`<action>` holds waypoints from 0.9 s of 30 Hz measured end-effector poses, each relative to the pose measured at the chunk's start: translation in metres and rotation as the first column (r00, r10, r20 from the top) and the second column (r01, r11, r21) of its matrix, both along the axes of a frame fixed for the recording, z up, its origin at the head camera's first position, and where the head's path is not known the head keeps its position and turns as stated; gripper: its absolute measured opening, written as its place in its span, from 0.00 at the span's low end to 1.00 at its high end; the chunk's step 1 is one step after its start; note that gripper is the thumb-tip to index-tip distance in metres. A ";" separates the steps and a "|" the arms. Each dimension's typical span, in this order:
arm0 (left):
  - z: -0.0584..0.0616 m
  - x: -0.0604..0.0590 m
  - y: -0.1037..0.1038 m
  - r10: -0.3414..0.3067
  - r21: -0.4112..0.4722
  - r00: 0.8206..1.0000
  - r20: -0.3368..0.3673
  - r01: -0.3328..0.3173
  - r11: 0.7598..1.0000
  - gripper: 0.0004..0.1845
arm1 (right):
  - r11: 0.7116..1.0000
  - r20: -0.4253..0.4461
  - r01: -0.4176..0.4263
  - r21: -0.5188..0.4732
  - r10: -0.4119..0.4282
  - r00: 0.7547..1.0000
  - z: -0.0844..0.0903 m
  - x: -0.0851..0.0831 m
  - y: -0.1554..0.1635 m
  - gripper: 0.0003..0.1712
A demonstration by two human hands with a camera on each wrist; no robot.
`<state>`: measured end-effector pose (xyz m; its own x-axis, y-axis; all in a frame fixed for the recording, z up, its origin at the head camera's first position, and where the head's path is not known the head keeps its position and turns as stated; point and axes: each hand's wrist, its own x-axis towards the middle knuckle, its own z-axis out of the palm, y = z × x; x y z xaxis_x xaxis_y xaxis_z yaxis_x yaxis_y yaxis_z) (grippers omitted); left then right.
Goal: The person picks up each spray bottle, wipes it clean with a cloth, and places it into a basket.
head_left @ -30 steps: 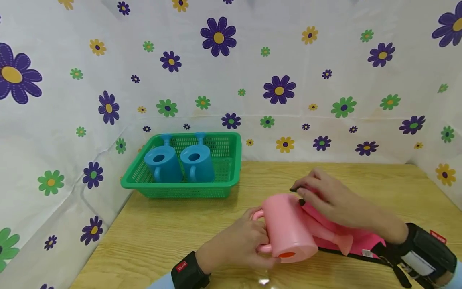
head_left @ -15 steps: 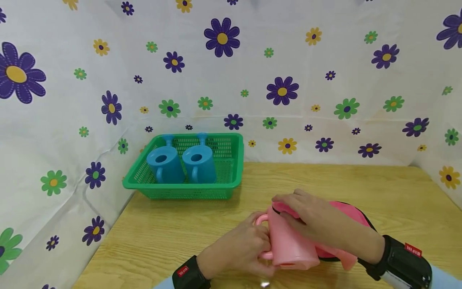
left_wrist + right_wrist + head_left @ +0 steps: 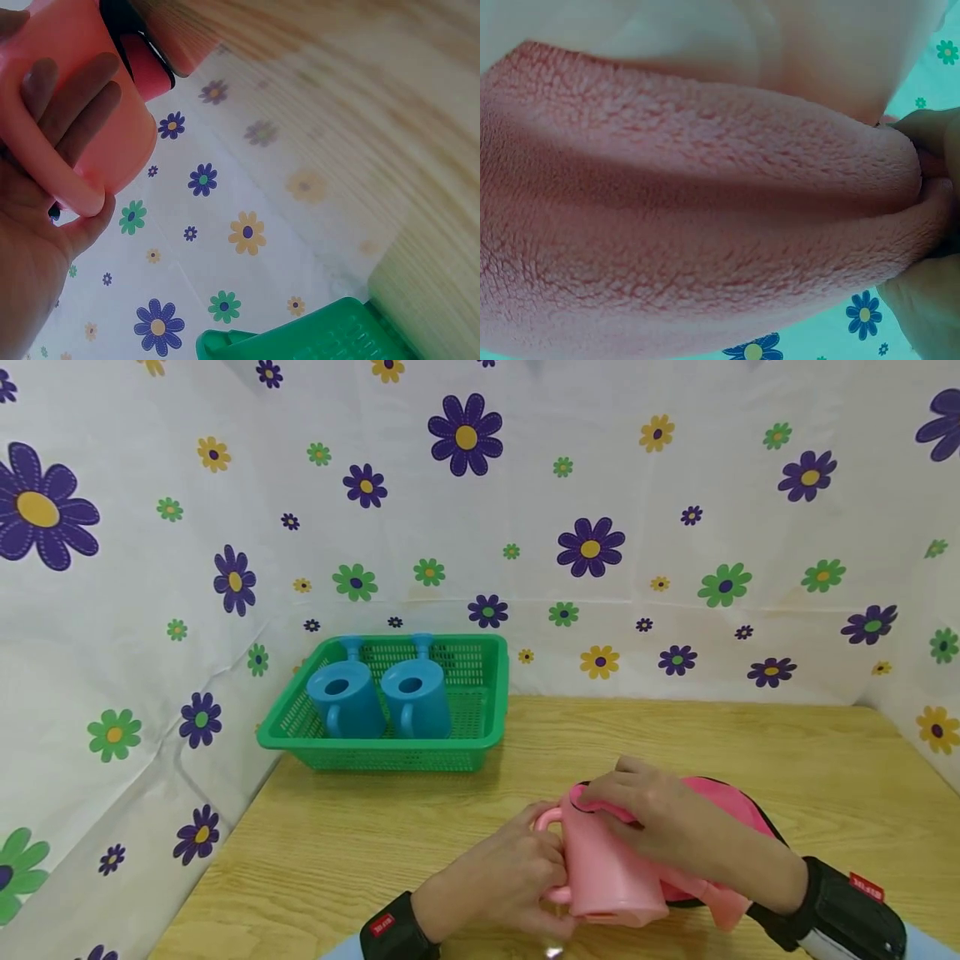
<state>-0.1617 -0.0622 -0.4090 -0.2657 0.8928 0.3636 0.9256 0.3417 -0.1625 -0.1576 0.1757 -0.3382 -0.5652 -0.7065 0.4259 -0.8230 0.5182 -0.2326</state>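
A pink watering can lies tipped on its side near the front of the table, its spout end pointing right. My left hand grips it by the handle; in the left wrist view the fingers pass through the handle loop. On the can's far side my right hand holds a pink towel with black edging against the surface. The right wrist view shows the fleecy towel folded and pinched between thumb and fingers. Part of the spout is behind the right forearm.
At the back left stands a green basket with two blue watering cans, one on the left and one on the right. The wooden table meets a flowered cloth backdrop.
My right hand has come down and left, bringing the towel onto the can. Over the last half second both hands have barely moved. The left hand keeps its hold on the handle.
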 end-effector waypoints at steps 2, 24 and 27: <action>0.000 0.000 0.000 0.003 -0.009 1.000 0.011 -0.003 1.000 0.24 | 0.999 0.014 -0.006 0.032 0.006 1.000 0.001 0.005 0.001 0.20; 0.003 -0.004 0.001 0.015 -0.034 0.994 0.108 -0.011 0.999 0.22 | 0.955 0.019 -0.283 0.086 0.282 0.959 0.002 0.041 0.009 0.15; 0.003 -0.005 0.000 0.015 -0.026 0.994 0.107 -0.012 1.000 0.22 | 0.958 0.056 -0.279 0.067 0.276 0.960 0.003 0.045 0.011 0.17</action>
